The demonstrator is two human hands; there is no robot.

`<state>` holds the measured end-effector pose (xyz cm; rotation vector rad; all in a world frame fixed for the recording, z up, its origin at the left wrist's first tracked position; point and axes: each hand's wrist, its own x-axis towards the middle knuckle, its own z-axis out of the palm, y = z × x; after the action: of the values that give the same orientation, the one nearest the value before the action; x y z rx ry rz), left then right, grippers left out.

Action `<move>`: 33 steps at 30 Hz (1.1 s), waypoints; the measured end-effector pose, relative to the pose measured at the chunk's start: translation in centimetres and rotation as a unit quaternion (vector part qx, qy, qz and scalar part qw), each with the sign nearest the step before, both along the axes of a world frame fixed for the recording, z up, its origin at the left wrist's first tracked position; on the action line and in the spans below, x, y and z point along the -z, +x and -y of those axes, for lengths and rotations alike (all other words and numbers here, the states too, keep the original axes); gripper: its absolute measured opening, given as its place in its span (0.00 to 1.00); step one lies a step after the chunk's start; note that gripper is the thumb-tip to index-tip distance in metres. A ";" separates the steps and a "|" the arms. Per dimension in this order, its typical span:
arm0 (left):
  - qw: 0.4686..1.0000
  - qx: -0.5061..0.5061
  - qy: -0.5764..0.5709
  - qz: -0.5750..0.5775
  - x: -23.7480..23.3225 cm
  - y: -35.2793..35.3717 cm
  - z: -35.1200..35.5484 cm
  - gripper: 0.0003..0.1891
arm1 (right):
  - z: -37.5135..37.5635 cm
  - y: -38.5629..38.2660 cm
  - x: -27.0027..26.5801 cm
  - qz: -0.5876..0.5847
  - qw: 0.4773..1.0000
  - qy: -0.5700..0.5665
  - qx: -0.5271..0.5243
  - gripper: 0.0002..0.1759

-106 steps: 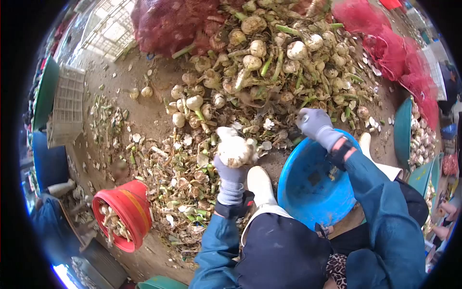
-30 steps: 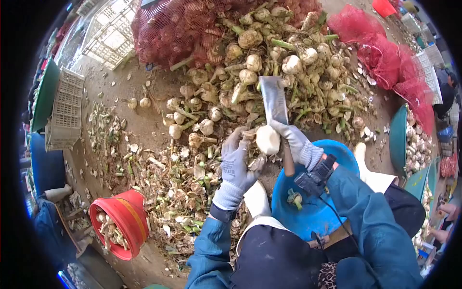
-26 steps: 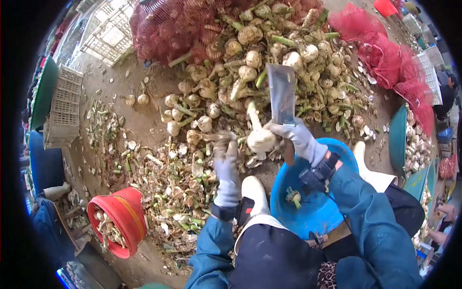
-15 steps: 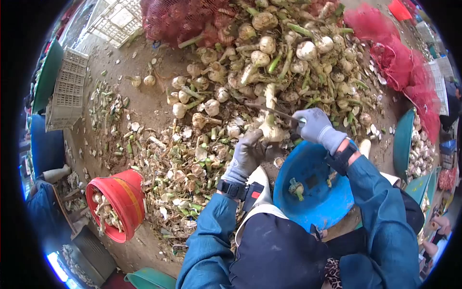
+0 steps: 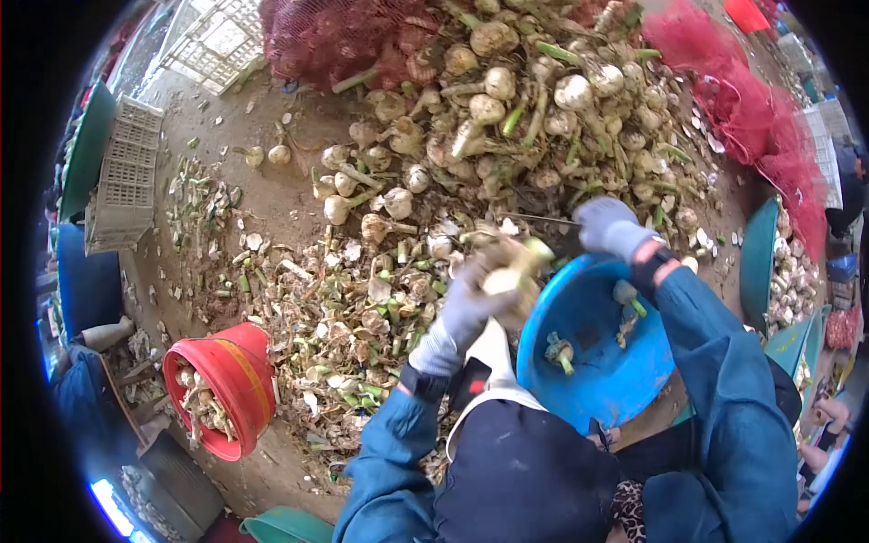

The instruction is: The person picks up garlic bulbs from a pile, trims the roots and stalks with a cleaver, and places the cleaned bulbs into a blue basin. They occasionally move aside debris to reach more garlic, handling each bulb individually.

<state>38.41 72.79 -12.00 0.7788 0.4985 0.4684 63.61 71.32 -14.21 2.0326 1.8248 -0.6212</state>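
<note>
- Brown dirt floor [image 5: 213, 122] strewn with peelings [image 5: 348, 339], below a heap of garlic [image 5: 566, 122].
- Seemingly at the stem-trimming step; next move calling for a steady hold, fingers clear of the edge.
- Garlic bulb [image 5: 503, 282] pale, motion-blurred, beside the blue basin [image 5: 602, 394].
- Left hand [image 5: 466, 312] clasped around the bulb.
- Right hand [image 5: 615, 228] closed on a knife [image 5: 543, 219], blade nearly edge-on, handle hidden.
</note>
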 end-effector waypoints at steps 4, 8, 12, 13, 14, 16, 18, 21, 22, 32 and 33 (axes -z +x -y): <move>0.897 0.168 0.400 -0.086 0.6 0.2 0.0 0.28 | 0.6 1.4 -2.1 -0.104 0.953 -0.127 0.256 0.17; 0.479 0.033 0.498 -0.722 6.1 -3.1 -8.1 0.33 | 1.2 0.5 -1.3 -0.081 0.969 -0.065 0.226 0.13; 0.565 0.033 0.423 -0.708 9.7 -7.5 -11.2 0.31 | 0.5 -2.5 -0.6 -0.120 0.974 -0.074 0.179 0.14; 0.570 0.037 0.411 -0.710 8.7 -7.8 -10.8 0.29 | 0.5 -3.3 -0.7 -0.106 0.982 -0.070 0.143 0.14; 0.687 -0.050 0.342 -0.640 9.9 -8.7 -10.2 0.28 | 0.4 -3.9 -0.7 -0.120 0.983 -0.061 0.123 0.13; 0.843 -0.144 0.165 -0.492 11.7 -9.8 -8.7 0.24 | -0.3 -5.3 -0.9 -0.128 0.987 -0.037 0.086 0.12; 0.943 -0.163 -0.011 -0.289 8.2 -7.3 -5.6 0.19 | -1.3 -7.5 -2.1 -0.157 0.987 0.016 0.023 0.10; 0.955 -0.160 0.025 -0.247 6.8 -4.5 -2.5 0.15 | -2.3 -10.7 -3.1 -0.248 0.959 0.132 -0.026 0.06; 0.962 -0.102 0.012 -0.254 4.1 -4.0 -2.4 0.16 | -2.7 -10.6 -3.8 -0.222 0.972 0.068 -0.045 0.08; 0.805 -0.343 -0.483 0.020 7.2 -2.2 -1.5 0.15 | 0.3 -4.1 -0.9 -0.061 0.992 0.009 0.113 0.10; 0.773 -0.395 -0.496 0.024 7.8 -1.4 -1.1 0.13 | 0.6 -5.2 -0.8 -0.088 0.992 0.033 0.079 0.09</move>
<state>36.98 73.89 -19.77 -0.5244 0.9114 0.8813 58.38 70.73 -13.43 2.2468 1.8122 -0.8170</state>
